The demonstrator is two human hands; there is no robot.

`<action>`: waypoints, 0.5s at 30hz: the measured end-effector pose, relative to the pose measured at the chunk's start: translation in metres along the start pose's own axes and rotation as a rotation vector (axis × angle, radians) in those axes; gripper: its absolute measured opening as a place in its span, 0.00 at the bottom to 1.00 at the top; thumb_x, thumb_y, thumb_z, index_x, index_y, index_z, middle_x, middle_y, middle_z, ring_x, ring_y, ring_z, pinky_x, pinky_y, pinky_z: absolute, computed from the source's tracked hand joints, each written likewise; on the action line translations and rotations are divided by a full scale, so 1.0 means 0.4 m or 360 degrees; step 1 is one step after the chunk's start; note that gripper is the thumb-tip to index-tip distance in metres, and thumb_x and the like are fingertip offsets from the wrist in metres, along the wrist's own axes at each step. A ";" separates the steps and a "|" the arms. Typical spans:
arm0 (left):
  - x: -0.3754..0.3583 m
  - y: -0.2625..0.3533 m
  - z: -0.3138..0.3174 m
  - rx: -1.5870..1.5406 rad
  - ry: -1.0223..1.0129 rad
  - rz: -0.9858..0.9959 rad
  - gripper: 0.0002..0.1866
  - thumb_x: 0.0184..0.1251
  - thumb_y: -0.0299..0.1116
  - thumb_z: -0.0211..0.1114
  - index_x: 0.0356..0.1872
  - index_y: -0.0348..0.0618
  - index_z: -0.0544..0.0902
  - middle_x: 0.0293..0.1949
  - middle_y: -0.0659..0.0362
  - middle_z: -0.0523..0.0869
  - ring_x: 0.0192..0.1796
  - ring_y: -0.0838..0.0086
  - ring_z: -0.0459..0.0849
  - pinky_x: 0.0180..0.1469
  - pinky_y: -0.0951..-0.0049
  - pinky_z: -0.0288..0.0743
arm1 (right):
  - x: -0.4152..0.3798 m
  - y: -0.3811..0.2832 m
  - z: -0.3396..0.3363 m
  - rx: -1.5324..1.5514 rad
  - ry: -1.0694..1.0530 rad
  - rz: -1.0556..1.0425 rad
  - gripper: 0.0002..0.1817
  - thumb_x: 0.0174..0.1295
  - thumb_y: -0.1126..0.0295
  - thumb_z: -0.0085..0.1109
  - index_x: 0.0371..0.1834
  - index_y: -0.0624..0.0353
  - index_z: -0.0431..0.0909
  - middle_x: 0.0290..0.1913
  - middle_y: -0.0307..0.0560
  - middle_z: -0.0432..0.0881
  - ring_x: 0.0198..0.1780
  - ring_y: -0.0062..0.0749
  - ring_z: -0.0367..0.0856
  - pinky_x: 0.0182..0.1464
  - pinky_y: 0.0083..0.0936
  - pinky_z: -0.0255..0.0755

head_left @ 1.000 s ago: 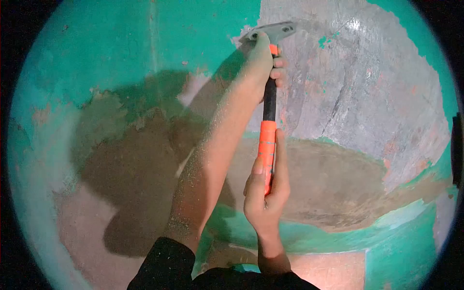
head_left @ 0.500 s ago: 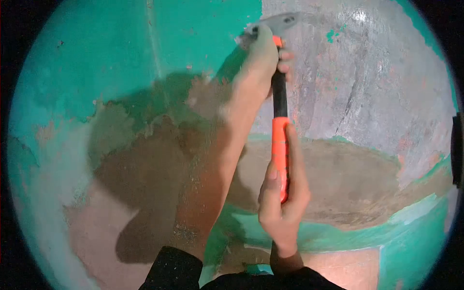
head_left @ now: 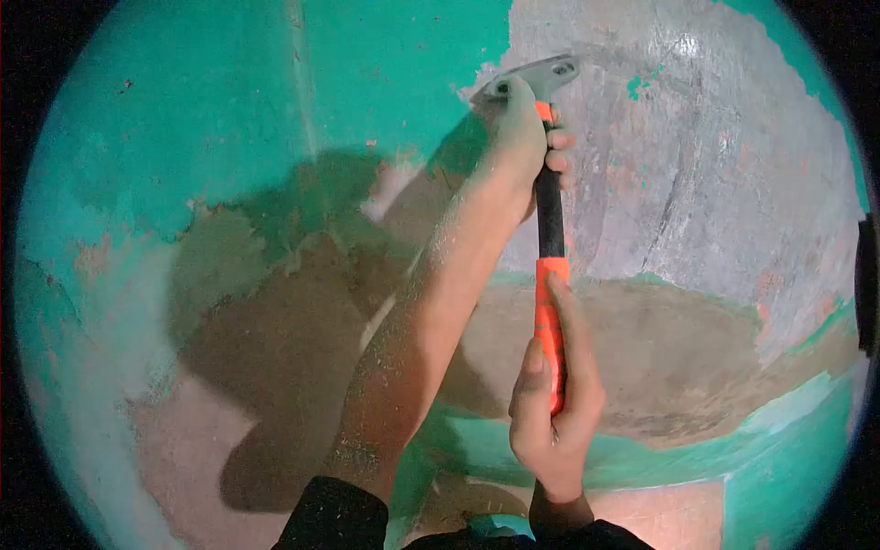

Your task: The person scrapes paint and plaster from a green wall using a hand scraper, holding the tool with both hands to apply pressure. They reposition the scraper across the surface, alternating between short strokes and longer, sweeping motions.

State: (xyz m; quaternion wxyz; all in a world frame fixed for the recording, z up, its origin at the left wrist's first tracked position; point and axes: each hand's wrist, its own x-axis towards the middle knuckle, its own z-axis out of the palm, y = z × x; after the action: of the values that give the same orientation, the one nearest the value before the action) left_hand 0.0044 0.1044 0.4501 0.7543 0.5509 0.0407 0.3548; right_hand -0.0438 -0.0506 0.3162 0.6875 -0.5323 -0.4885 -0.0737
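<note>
A long-handled scraper (head_left: pixel 551 215) with a grey metal head and a black and orange handle lies against the wall (head_left: pixel 403 82). My left hand (head_left: pixel 525 137) wraps round the upper handle just below the head, its thumb up on the head. Lower down, my right hand (head_left: pixel 559 403) grips the orange end of the handle, with a finger stretched along it. The blade edge meets the wall near the border between green paint and a bare greyish patch (head_left: pixel 623 183).
Green paint covers the upper left of the wall, with rough brown and pinkish patches below. A dark shadow of the arms falls on the left side. A brown band (head_left: pixel 660 357) crosses the wall at right, and a pale pinkish panel (head_left: pixel 660 513) shows at the bottom.
The scraper and both hands have moved down and slightly right in the view. Both hands keep their hold on the handle.
</note>
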 end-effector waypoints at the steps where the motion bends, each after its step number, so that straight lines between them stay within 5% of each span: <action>1: 0.000 -0.001 0.001 -0.0001 0.0000 -0.0005 0.23 0.77 0.55 0.36 0.36 0.48 0.67 0.18 0.71 0.64 0.16 0.85 0.60 0.22 0.75 0.61 | 0.007 -0.008 -0.003 0.0012 -0.0005 0.0003 0.25 0.69 0.69 0.46 0.67 0.72 0.65 0.58 0.60 0.74 0.58 0.36 0.73 0.60 0.29 0.64; 3: 0.035 0.029 0.011 0.0015 -0.0015 0.0106 0.23 0.77 0.55 0.36 0.35 0.48 0.68 0.18 0.71 0.64 0.16 0.84 0.61 0.22 0.75 0.61 | 0.037 -0.023 -0.007 -0.0011 -0.0004 -0.0067 0.24 0.70 0.68 0.46 0.65 0.73 0.66 0.62 0.61 0.75 0.61 0.37 0.73 0.64 0.30 0.63; 8: 0.025 0.013 0.001 0.0026 -0.0028 0.0050 0.22 0.77 0.56 0.37 0.35 0.49 0.67 0.18 0.71 0.65 0.16 0.84 0.61 0.22 0.75 0.61 | 0.025 -0.005 0.006 0.0060 0.0038 -0.0073 0.25 0.64 0.76 0.48 0.66 0.65 0.67 0.35 0.46 0.76 0.33 0.22 0.74 0.42 0.18 0.70; 12: 0.074 0.041 -0.001 -0.0024 -0.0059 0.0185 0.28 0.74 0.62 0.34 0.36 0.48 0.67 0.20 0.64 0.72 0.17 0.79 0.66 0.22 0.71 0.67 | 0.054 -0.018 0.010 0.0052 0.0033 -0.0056 0.23 0.66 0.74 0.48 0.65 0.66 0.67 0.36 0.45 0.76 0.34 0.22 0.73 0.43 0.20 0.70; 15: 0.025 0.063 0.011 -0.0167 -0.0265 0.0054 0.20 0.79 0.50 0.37 0.29 0.50 0.64 0.18 0.68 0.65 0.17 0.81 0.63 0.21 0.77 0.64 | 0.047 -0.009 0.012 0.0069 0.0049 -0.0074 0.23 0.67 0.73 0.48 0.65 0.67 0.67 0.36 0.46 0.77 0.35 0.23 0.74 0.43 0.21 0.71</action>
State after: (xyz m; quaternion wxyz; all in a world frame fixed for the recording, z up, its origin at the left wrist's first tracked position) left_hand 0.0015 0.1103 0.4767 0.7768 0.5389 -0.0502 0.3220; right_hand -0.0394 -0.0402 0.3327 0.7044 -0.5046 -0.4915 -0.0871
